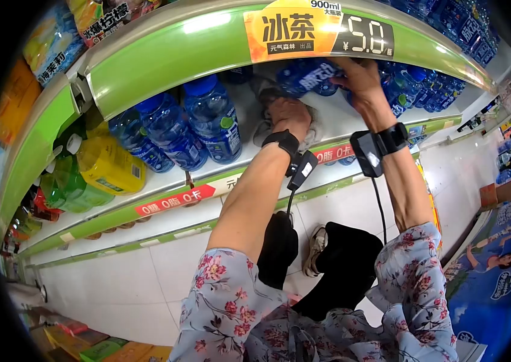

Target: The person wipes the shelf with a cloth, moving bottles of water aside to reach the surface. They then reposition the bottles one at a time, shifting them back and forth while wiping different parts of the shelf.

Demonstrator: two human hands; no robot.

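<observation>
My left hand point(292, 114) is closed on a crumpled grey cloth point(263, 130), which lies against the white shelf surface. Past it, my right hand point(361, 81) grips a blue-labelled drink bottle point(307, 78), tipped well over to one side under the upper shelf's edge. Part of that bottle and some of my right fingers are hidden by the green price rail. Left of the cloth stand several upright blue bottles point(212, 120) with blue caps. More blue bottles point(403, 87) fill the shelf just right of my right hand.
The curved green price rail point(177, 57) of the upper shelf hangs low over both hands. Yellow bottles point(111, 164) and green bottles point(77, 187) stand at the left. A red label strip point(174, 201) runs along the front edge. A blue printed display point(491, 265) stands at the right.
</observation>
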